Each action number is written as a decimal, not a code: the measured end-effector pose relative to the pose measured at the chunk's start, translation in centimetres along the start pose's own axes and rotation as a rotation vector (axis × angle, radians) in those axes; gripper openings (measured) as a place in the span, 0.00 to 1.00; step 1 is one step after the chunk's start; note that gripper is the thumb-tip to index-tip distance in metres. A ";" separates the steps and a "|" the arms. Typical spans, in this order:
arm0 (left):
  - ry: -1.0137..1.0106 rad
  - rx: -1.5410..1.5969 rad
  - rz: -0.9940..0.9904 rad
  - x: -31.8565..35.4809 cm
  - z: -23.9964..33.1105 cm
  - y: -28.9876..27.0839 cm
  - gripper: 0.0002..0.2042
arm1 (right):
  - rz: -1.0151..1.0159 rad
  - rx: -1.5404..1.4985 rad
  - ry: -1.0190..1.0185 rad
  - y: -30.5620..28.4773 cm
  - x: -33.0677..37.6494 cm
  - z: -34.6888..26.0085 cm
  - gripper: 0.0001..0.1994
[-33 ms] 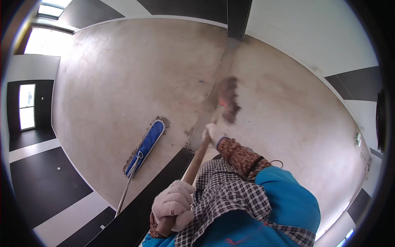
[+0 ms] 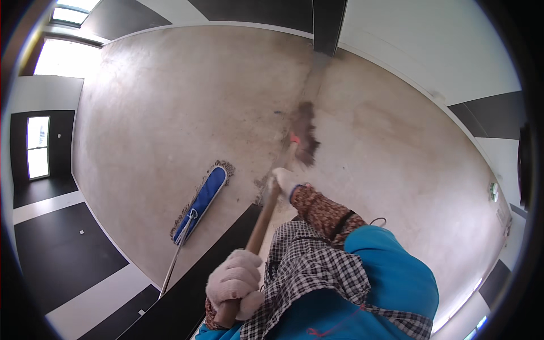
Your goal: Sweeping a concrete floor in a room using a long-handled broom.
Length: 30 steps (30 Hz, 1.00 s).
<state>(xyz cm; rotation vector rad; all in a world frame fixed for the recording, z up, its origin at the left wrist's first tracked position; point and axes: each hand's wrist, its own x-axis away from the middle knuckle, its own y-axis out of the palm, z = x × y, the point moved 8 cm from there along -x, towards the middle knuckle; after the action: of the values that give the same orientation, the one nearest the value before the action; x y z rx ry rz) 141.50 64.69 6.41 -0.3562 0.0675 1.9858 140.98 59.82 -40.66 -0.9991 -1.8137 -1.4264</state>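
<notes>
Gripping a wooden-handled broom (image 2: pixel 302 131) with blurred dark bristles, gloved left hand (image 2: pixel 235 281) and right hand (image 2: pixel 283 181).

Wooden-handled broom (image 2: pixel 300 133), bristles on floor

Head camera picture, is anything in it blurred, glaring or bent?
Head view: the broom head is smeared with motion blur, the window at upper left is blown out white, the floor edges bow from fisheye distortion, and the corners are black.
</notes>
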 end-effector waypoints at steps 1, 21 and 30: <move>-0.004 -0.029 0.098 0.0 0.3 -1.2 0.13 | -0.036 0.091 -0.062 3.5 -1.3 -0.1 0.11; -0.040 0.027 0.028 -0.4 -0.1 -0.3 0.11 | 0.034 -0.147 0.119 1.0 1.5 -0.7 0.06; 0.354 -0.096 0.222 -1.3 8.4 -1.6 0.15 | -0.253 -0.216 0.006 17.9 7.8 -5.8 0.06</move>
<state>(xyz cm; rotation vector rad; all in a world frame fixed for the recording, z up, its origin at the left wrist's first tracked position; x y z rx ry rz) 141.57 65.95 14.93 -0.7887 0.2461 2.1271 152.25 57.96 -23.73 -0.8895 -1.8618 -1.8077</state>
